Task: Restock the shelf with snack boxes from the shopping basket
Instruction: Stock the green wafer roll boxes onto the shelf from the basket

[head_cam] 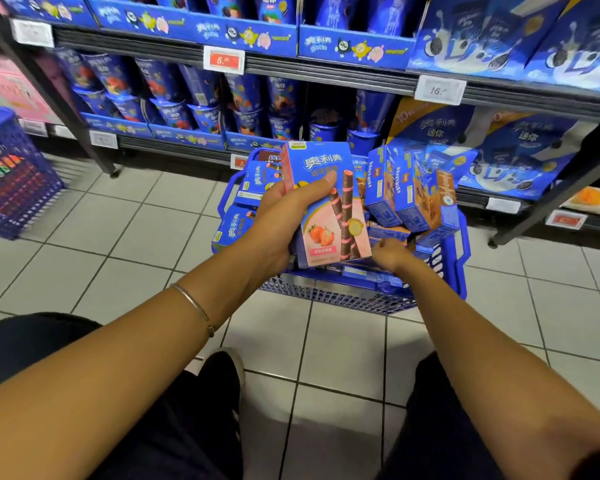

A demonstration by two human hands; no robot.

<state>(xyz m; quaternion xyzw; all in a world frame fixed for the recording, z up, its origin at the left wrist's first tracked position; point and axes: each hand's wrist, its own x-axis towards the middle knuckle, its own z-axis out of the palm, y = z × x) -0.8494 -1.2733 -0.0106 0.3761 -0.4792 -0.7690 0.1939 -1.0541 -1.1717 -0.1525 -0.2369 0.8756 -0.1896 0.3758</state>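
Note:
A blue shopping basket (459,258) stands on the tiled floor in front of the shelf, full of several blue snack boxes (409,192). My left hand (284,216) is shut on a blue and pink strawberry wafer-roll box (326,216), held upright above the basket. My right hand (390,254) reaches down into the basket just right of that box; its fingers are hidden behind the box, so its grip cannot be told. The shelf (326,69) behind holds blue cookie cups and packs.
A second blue basket (11,174) with colourful items sits at the left. Shelf uprights and feet (113,173) meet the floor near the basket. Large blue bags (520,150) fill the lower right shelf. My legs and a shoe (222,368) are below.

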